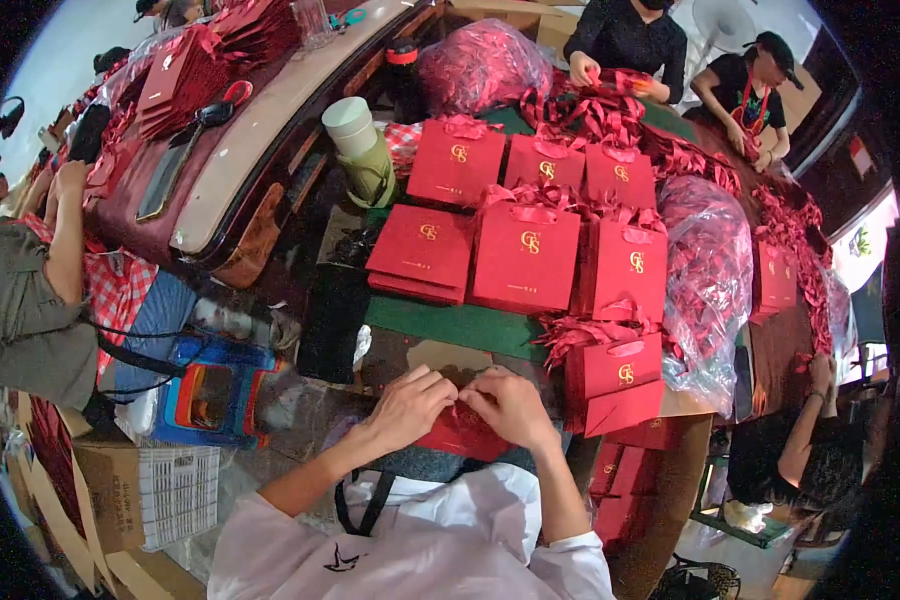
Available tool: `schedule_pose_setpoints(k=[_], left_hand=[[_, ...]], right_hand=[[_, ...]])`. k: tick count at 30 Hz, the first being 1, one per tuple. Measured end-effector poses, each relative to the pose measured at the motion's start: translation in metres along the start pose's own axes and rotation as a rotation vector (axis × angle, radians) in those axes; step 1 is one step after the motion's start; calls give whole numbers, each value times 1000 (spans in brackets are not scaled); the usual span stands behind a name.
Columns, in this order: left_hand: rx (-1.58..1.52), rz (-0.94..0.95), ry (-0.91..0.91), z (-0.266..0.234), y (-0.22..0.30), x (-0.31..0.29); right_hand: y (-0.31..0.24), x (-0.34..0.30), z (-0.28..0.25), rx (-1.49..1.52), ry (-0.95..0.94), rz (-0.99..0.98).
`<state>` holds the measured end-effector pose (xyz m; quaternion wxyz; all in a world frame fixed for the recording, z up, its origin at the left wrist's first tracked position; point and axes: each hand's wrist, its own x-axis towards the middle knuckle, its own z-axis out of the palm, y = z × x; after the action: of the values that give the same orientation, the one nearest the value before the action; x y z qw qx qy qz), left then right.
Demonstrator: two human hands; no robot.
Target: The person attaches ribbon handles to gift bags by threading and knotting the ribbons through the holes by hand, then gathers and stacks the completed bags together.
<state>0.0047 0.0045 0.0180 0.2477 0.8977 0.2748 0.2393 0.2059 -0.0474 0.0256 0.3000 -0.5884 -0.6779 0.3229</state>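
While both hands meet just below the green mat [450, 325], the left hand [407, 404] and right hand [513, 402] pinch a flat red paper bag [462, 433], fingers narrow on its top edge. It looks light, thin, easily creased; probably best gripped along that fold.

There is one view only, from a wide fisheye camera on the person's head. It looks steeply down and forward over the bench [450, 325]. The person's own forearms enter from the lower edge, very near. Straight edges bend near the dark round rim.
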Motion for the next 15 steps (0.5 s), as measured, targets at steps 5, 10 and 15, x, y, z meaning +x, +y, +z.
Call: schedule_pose_setpoints(k=[5,10,15], left_hand=[[20,158,22,1,-6,-2],[54,172,52,0,0,3],[24,160,57,-1,-1,2]], right_hand=[[17,6,-5,244,-137,74],[20,7,3,177,-82,173],[25,13,7,302,-102,221]])
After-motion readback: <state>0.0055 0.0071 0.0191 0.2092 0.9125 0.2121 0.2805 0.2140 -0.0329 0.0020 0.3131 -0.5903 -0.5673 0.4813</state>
